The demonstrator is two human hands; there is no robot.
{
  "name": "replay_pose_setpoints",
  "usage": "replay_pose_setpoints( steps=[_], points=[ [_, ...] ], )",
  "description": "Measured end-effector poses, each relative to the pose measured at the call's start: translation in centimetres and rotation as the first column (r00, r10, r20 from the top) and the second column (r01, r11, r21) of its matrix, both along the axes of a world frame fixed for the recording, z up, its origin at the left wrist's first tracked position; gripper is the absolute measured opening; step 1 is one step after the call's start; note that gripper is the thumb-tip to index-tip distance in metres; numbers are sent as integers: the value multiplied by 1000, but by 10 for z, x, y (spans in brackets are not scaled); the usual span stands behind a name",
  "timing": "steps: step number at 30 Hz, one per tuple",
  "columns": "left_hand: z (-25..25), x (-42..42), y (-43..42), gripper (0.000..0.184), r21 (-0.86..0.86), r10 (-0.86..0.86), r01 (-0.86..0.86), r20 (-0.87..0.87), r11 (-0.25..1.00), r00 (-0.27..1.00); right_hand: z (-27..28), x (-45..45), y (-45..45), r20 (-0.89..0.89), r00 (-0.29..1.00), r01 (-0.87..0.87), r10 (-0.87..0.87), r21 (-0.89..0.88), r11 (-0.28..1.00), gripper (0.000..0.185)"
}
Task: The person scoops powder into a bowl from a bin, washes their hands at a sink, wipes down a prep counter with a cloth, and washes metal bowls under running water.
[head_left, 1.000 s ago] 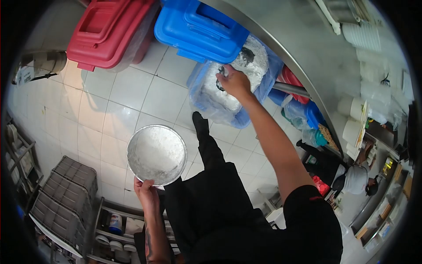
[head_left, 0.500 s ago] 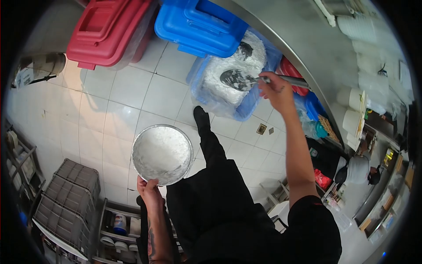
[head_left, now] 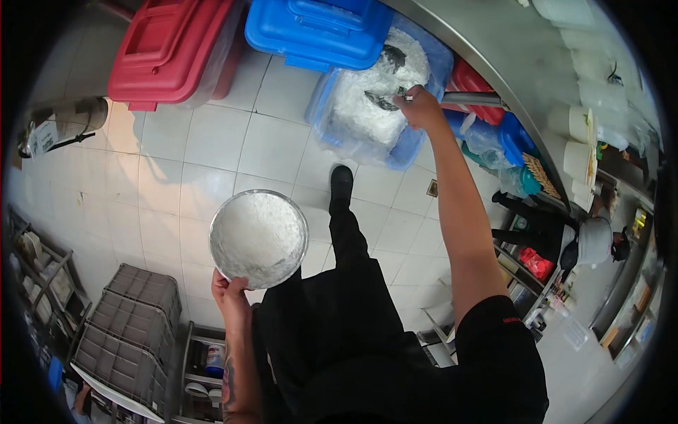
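My left hand (head_left: 232, 293) grips the near rim of a round metal bowl (head_left: 302, 240) with white powder (head_left: 258, 230) inside. The bowl hangs over the floor beside my leg. My right hand (head_left: 421, 109) is closed around the handle of a large metal spoon (head_left: 381, 100). Its head is partly sunk in the heap of white powder (head_left: 360, 127) in a blue plastic tub (head_left: 412, 150) lined with clear plastic. Farther back in the same heap sits a dark, rounded thing (head_left: 393, 55), its kind unclear. A blue lid (head_left: 318, 35) covers the tub's left side.
To the left stands a bin with a red lid (head_left: 166, 56). A steel counter edge (head_left: 459, 53) runs along the tub's right. Grey crates (head_left: 131, 318) and a low shelf (head_left: 201, 367) are at lower left. Another person (head_left: 593, 240) is at the far right.
The spoon, held above the powder before, has gone down and its head is partly buried. My right hand has moved up and left with it. The bowl has risen slightly in view.
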State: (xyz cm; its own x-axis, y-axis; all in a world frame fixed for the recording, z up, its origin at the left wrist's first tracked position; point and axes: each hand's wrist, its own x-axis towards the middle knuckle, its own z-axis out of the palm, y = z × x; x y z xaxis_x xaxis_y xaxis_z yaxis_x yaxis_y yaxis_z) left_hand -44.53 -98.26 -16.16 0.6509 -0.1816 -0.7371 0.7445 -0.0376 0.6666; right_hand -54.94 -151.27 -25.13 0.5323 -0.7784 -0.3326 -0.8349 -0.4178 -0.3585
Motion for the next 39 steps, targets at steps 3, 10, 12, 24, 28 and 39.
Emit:
replay_pose_setpoints(
  steps=[3,10,12,24,28,39],
  points=[
    [-1,2,3,30,23,-54,54,1,998,999,32,39,0,-419,897,274,-138,283,919,45],
    [-22,-24,-20,28,-25,32,-32,6,999,999,17,40,-32,-526,845,343,-99,390,855,37],
    [-23,-33,-40,28,-36,87,-88,-9,996,996,48,54,-28,-598,793,16,114,207,978,29],
    [-22,-46,-84,29,-113,59,-63,-40,992,997,126,-13,-8,-638,747,-441,188,-264,858,25],
    [-18,-40,-82,30,-71,23,-26,-33,997,999,65,-29,-24,-611,768,-429,192,-268,863,26],
    [-15,-29,-79,25,-31,-11,11,-1,999,1000,-36,-18,17,-207,927,327,-312,40,944,47]
  ],
)
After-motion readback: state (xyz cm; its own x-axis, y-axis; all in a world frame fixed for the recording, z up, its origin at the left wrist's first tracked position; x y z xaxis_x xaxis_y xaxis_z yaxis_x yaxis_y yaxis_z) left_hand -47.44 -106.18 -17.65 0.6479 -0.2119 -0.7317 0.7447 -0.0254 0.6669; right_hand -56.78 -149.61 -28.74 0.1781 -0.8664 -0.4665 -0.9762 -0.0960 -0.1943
